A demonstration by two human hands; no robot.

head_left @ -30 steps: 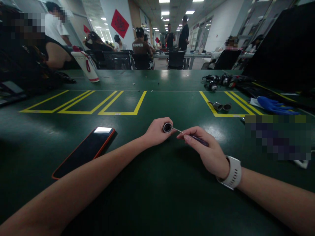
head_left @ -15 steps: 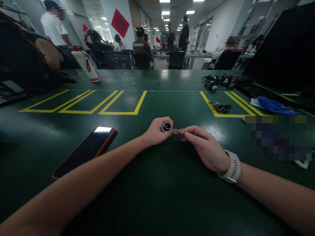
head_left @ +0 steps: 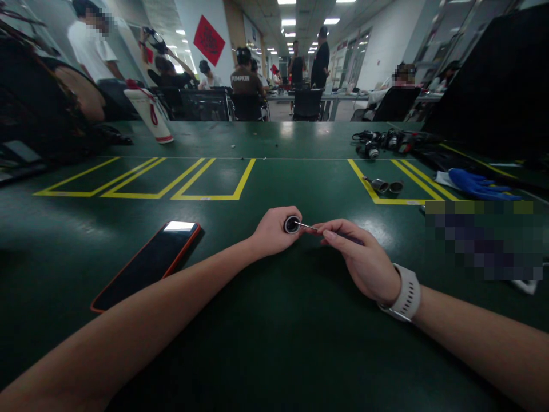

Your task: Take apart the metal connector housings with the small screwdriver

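Near the middle of the table my left hand (head_left: 272,230) is closed around a small cylindrical metal part (head_left: 292,224), its round open end with a bright rim turned towards me. The part's body is hidden in my fingers. From the right, my right hand (head_left: 362,260) pinches a thin screwdriver (head_left: 307,227) by its dark handle, mostly covered by the fingers. The slim metal shaft slants left, and its tip reaches the part's open end. Whether the tip touches anything inside, I cannot tell.
An orange-cased phone (head_left: 148,266) lies left, by my forearm. Yellow tape (head_left: 206,198) marks areas on the green table. Two metal cylindrical parts (head_left: 388,186), black camera-like gear (head_left: 373,146) and a blue glove (head_left: 482,184) are right. A white cup (head_left: 152,114) stands back left; people sit beyond.
The metal part has shifted very slightly right in my left hand, and my right hand has moved slightly right. The screwdriver's shaft now slants up more towards the opening.
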